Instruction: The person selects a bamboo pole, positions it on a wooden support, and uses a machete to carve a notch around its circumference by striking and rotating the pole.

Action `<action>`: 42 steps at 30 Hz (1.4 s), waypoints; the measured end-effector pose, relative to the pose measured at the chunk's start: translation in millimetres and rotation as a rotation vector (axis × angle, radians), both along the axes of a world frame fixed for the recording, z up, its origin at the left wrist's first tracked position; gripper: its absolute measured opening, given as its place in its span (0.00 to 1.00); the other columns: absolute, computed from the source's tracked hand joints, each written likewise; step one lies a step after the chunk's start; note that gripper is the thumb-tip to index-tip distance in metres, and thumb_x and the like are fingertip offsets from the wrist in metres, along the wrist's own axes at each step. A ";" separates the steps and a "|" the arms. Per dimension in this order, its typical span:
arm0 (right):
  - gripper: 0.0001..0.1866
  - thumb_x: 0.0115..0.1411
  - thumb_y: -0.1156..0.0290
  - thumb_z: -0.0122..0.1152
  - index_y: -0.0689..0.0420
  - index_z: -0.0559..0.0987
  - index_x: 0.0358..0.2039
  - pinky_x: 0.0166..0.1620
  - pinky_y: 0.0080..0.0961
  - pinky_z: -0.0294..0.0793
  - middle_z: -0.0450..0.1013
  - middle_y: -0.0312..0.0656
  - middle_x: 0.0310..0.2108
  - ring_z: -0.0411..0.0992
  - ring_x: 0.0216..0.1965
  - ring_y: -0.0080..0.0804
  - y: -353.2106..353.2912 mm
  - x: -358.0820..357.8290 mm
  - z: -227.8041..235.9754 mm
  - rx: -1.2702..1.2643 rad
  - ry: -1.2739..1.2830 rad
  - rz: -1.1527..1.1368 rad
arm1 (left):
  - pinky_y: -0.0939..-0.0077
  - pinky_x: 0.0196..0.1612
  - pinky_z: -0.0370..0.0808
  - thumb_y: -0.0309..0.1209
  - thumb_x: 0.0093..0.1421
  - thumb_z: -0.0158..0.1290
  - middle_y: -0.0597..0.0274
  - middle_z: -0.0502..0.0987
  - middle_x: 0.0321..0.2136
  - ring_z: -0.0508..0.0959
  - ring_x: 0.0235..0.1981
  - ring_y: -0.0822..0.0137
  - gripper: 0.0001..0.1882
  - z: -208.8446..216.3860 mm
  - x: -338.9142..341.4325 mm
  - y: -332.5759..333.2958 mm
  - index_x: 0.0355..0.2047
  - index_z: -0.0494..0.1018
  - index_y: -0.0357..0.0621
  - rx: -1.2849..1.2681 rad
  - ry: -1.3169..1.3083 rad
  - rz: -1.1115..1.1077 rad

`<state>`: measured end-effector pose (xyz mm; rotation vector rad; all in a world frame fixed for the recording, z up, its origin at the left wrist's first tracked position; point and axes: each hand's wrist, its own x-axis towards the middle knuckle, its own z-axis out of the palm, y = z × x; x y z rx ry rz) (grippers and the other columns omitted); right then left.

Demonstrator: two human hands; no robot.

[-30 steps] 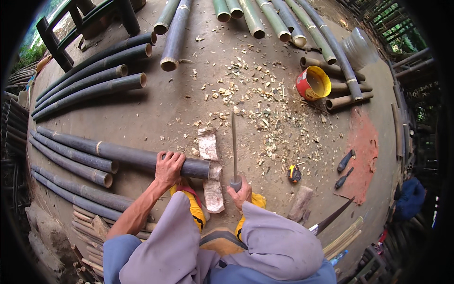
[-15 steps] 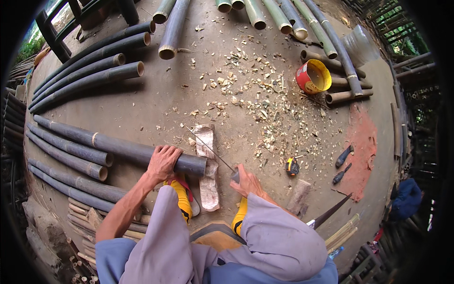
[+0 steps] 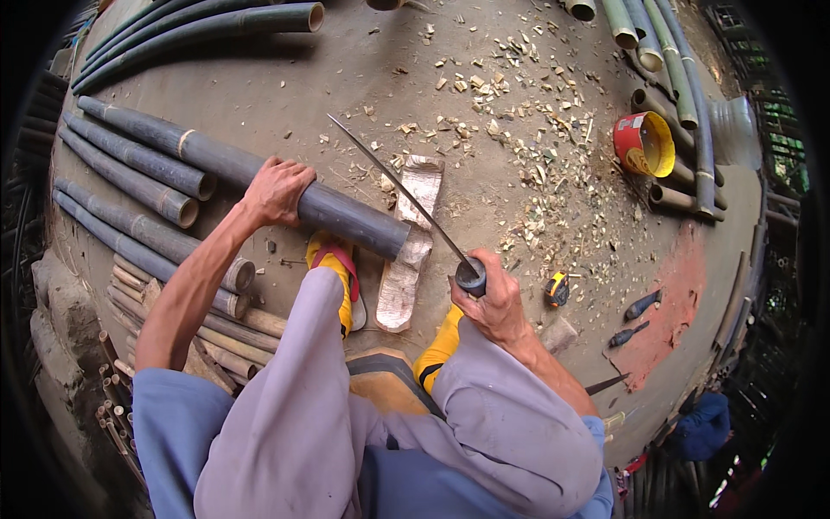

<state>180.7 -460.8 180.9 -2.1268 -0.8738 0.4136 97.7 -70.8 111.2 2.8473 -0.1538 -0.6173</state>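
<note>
My left hand (image 3: 278,192) is wrapped over a thick dark bamboo pole (image 3: 354,216). The pole runs from the far left, and its cut end lies over the pale, hacked wooden block (image 3: 399,298) between my feet. In my right hand (image 3: 491,298) is a machete (image 3: 399,189), gripped by its dark round handle. Its long thin blade points up and to the left, above the block, and crosses over it in the view. The blade shows nearly edge-on, apart from the pole's end.
More dark bamboo poles (image 3: 138,164) lie at the left, others (image 3: 705,147) at the far right. Wood chips (image 3: 553,156) litter the ground. A red-and-yellow bucket (image 3: 633,143), a tape measure (image 3: 558,290) and two dark-handled tools (image 3: 643,304) sit to the right.
The machete has risen, with my right hand lifted and its handle end now facing up. My left hand stays on the pole. The whole view has shifted and leaned closer.
</note>
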 end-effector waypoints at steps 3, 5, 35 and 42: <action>0.23 0.50 0.74 0.69 0.61 0.69 0.44 0.27 0.36 0.75 0.73 0.50 0.24 0.77 0.26 0.48 -3.3 -0.4 -6.3 -0.002 0.029 -0.020 | 0.61 0.49 0.67 0.34 0.26 0.65 0.59 0.75 0.34 0.76 0.43 0.58 0.35 6.1 0.6 -5.6 0.41 0.70 0.47 -0.005 -0.036 0.002; 0.23 0.50 0.74 0.69 0.62 0.69 0.45 0.27 0.36 0.75 0.73 0.51 0.24 0.77 0.26 0.48 -11.0 -1.0 -16.9 -0.027 0.035 -0.061 | 0.61 0.50 0.67 0.33 0.28 0.64 0.60 0.75 0.35 0.75 0.43 0.59 0.33 12.4 2.1 -14.1 0.41 0.69 0.47 -0.011 -0.064 0.000; 0.23 0.50 0.73 0.69 0.61 0.67 0.43 0.30 0.46 0.76 0.75 0.55 0.26 0.77 0.29 0.54 -23.6 1.7 -42.3 -0.180 0.030 0.119 | 0.62 0.55 0.66 0.32 0.27 0.65 0.58 0.76 0.38 0.75 0.46 0.58 0.35 3.2 -1.3 3.6 0.41 0.70 0.46 0.021 -0.042 0.052; 0.22 0.51 0.71 0.68 0.60 0.65 0.40 0.31 0.44 0.77 0.76 0.57 0.27 0.77 0.29 0.57 -7.8 5.2 -10.0 -0.102 0.179 -0.004 | 0.61 0.56 0.65 0.29 0.27 0.65 0.59 0.76 0.39 0.75 0.47 0.58 0.35 3.6 -6.8 -4.6 0.42 0.70 0.46 0.057 -0.143 0.058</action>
